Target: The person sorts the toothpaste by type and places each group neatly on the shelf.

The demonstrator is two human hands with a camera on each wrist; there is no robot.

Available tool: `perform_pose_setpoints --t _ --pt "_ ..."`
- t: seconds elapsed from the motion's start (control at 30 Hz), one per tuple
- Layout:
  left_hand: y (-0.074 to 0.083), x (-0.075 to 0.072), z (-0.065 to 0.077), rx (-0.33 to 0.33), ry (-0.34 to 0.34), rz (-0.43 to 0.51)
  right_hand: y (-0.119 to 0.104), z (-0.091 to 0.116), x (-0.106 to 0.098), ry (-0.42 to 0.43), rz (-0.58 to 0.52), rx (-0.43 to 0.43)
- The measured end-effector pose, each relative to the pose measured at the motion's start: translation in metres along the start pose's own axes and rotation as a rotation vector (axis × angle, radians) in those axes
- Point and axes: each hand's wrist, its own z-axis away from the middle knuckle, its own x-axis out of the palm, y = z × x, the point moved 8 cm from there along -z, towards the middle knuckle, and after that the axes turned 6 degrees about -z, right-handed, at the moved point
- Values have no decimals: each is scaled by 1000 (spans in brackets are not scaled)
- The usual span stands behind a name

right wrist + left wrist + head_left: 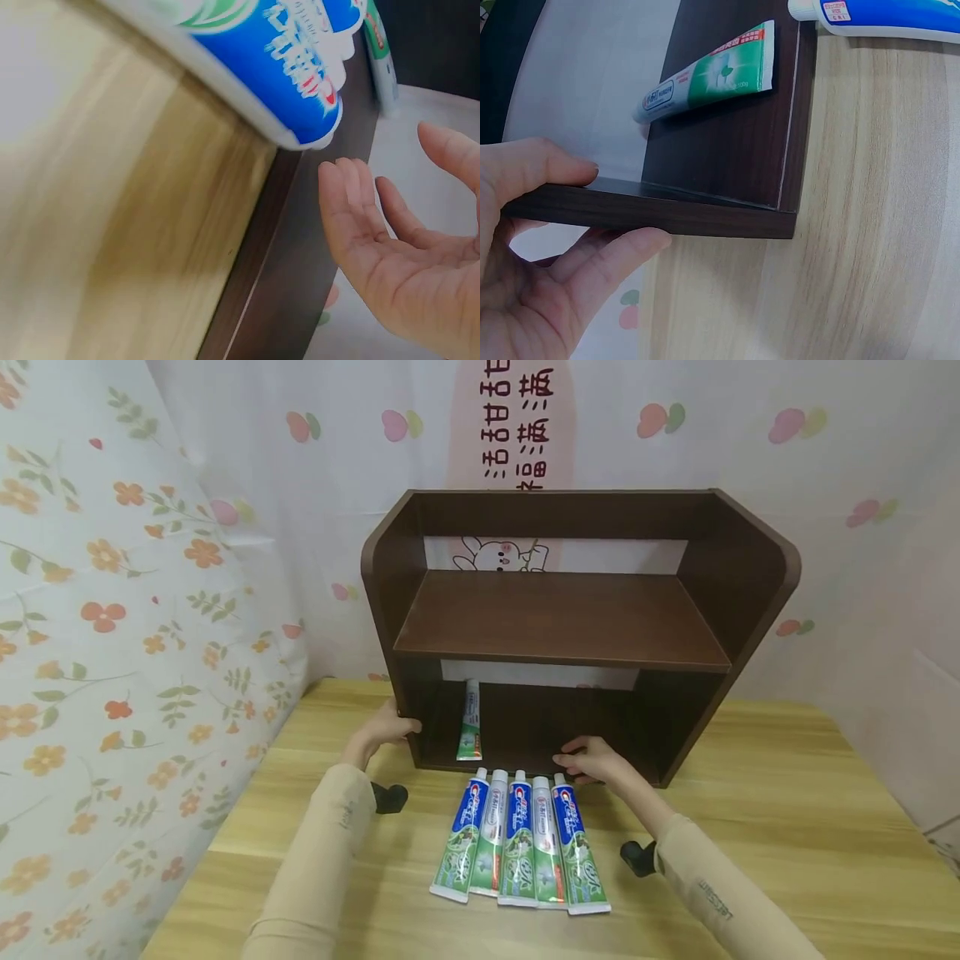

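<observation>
A dark brown two-tier shelf (562,620) stands on the table. My left hand (384,727) pinches the front edge of its left side panel (682,215), with the thumb and fingers on opposite faces. Inside the lower tier, near that panel, a green and white toothpaste tube (470,722) lies with its crimped end toward the front. My right hand (594,760) is at the lower tier's front edge, palm visible, fingers loosely bent and holding nothing. Just below it is the cap of a blue and green Crest toothpaste tube (580,852), the rightmost in a row on the table.
Several toothpaste tubes (519,843) lie side by side before the shelf, caps toward it. The wooden table (780,827) extends to both sides. Patterned cloth (322,552) hangs behind and at the left. Black wrist mounts (639,858) sit by both sleeves.
</observation>
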Motion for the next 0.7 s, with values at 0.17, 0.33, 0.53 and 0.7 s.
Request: perform_pose_setpoints --t 0.17,0.33,0.53,0.7 --pt "-1 0 0 0 -1 -4 9 11 -5 1 26 2" --pt "-1 -1 0 5 -10 11 19 24 -4 -35 32 -1" --pt "0 -3 0 0 -12 3 35 39 6 -82 17 20" --pt "0 0 -1 -1 -30 4 48 47 18 -103 20 34"
